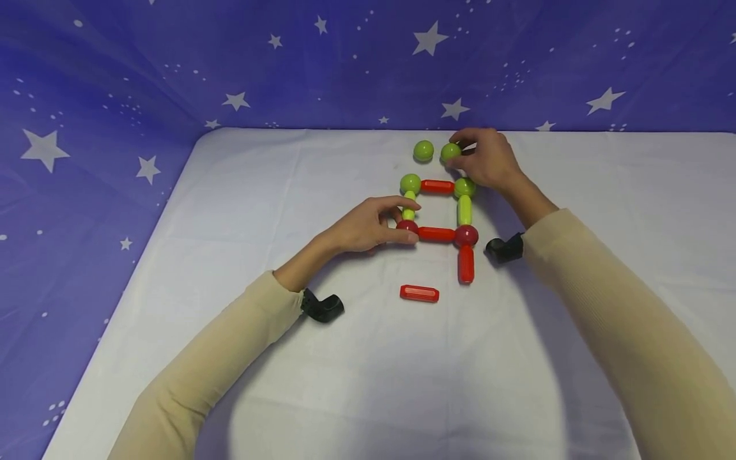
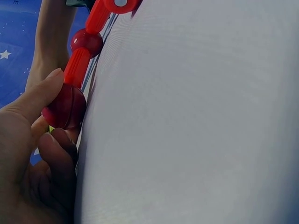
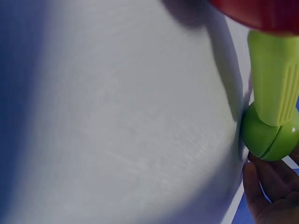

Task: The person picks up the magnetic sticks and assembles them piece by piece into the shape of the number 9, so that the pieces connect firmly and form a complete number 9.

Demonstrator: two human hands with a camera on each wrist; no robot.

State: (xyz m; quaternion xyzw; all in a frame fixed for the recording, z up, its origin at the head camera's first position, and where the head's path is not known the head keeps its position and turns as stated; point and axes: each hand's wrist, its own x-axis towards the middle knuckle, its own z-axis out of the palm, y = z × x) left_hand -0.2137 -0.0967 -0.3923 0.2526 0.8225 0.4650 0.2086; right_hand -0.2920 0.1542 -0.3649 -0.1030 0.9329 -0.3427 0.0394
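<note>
A frame of magnetic-looking rods and balls lies on the table, with green balls at its two far corners and red balls at its two near ones. My left hand (image 1: 367, 223) holds the near-left red ball (image 2: 70, 108) between thumb and fingers, its index finger reaching over the left yellow-green rod (image 1: 409, 198). Beyond the frame, my right hand (image 1: 490, 160) pinches a loose green ball (image 1: 451, 152). Red rods join the far green balls (image 1: 411, 184) and the near pair. From the near-right red ball (image 1: 466, 236), another red rod (image 1: 467, 264) points toward me.
Another loose green ball (image 1: 423, 151) sits left of the pinched one, near the table's back edge. One separate red rod (image 1: 419, 293) lies in front of the frame. Black wrist mounts (image 1: 323, 308) stick out at both sleeves. A purple star-print cloth (image 1: 345, 76) hangs behind the white table.
</note>
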